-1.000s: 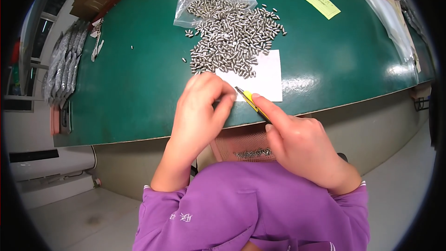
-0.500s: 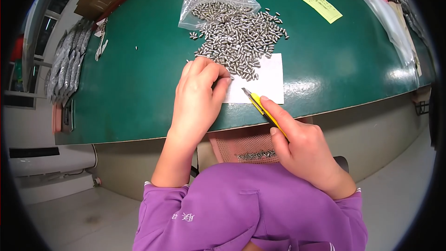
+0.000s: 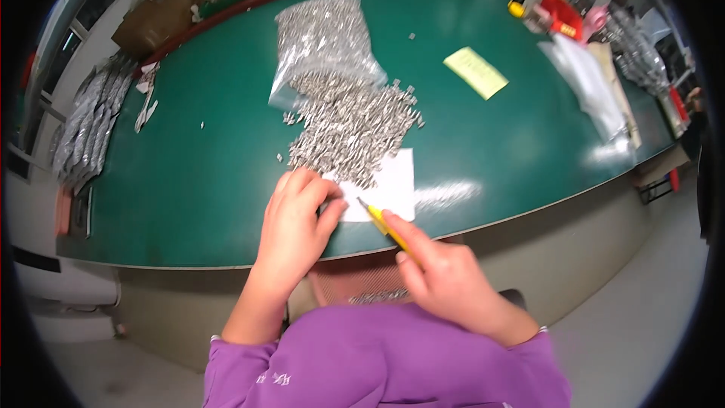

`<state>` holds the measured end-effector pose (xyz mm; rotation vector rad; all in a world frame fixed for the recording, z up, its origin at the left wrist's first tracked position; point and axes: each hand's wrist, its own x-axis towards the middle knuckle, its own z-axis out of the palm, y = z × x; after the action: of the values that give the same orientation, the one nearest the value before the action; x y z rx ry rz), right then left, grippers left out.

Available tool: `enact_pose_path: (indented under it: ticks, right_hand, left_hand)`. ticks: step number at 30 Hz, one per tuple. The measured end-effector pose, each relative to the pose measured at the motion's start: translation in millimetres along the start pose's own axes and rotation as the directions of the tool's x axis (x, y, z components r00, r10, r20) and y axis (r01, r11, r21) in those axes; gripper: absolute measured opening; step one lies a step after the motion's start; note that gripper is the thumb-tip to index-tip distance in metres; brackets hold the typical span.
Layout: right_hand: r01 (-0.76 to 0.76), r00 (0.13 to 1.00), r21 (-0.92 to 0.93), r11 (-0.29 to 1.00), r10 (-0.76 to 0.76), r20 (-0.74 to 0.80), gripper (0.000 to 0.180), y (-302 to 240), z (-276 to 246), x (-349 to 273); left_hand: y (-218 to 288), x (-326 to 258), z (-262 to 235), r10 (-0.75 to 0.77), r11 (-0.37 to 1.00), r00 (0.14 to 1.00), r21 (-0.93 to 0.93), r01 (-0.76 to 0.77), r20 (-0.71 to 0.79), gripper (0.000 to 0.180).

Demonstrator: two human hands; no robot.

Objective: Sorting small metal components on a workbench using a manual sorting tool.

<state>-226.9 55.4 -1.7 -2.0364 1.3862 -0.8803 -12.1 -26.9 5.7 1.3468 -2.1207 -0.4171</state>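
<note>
head view | looks steeply down from above | close over green table (image 3: 189,181) edge | fisheye-bent rim

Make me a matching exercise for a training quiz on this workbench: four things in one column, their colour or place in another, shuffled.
Things:
1. slim tool
2. clear bag
3. sticky note
4. white sheet

Descriptions:
A. lies alone on the green table, far right of the pile
B. yellow, in the right hand
C. under the near edge of the metal pieces
D. behind the pile, full of pieces

Pairs: 1-B, 2-D, 3-A, 4-C
</note>
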Motion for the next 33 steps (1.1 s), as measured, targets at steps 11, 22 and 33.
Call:
enact_pose_path:
  ticks: [11,22,33]
  right_hand:
    - [-0.055,0.995,-0.059,0.997,0.059,0.081,0.06,-5,-2,-1]
    - [-0.101,0.989,-0.065,0.993,0.107,0.103,0.063,-8,4,-11]
    - [-0.065,0.996,-0.089,0.994,0.069,0.052,0.058,-10,9,-3]
  left_hand:
    - [-8,-2,2,0.029,0.995,0.998,-0.088,-0.035,-0.059,0.011]
    - [-11,-8,-1,-0.025,0.998,0.996,-0.064,0.019,-0.084,0.007]
    - [-8,-9,-4,-0.047,0.993,0.999,-0.107,0.046,-0.005,0.008]
